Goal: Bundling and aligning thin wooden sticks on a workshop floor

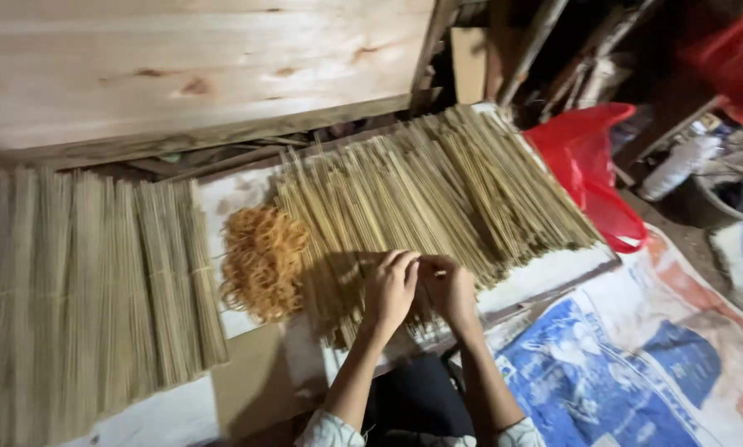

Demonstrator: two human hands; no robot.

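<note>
A big loose pile of thin bamboo sticks (438, 186) lies fanned across a white-covered board. My left hand (390, 290) and my right hand (450, 288) rest side by side on the near end of that pile, fingers curled around a small bunch of sticks (405, 319). The fingertips meet at the top, where they pinch something I cannot make out. A heap of orange rubber bands (262, 261) sits just to the left of my left hand.
Tied bundles of sticks (98, 290) lie in rows at the left. A pale wooden board (189, 66) leans behind. A red plastic bag (591, 157) sits at the right, a blue and white printed sack (628, 364) covers the floor, and a white bottle (678, 165) lies beyond.
</note>
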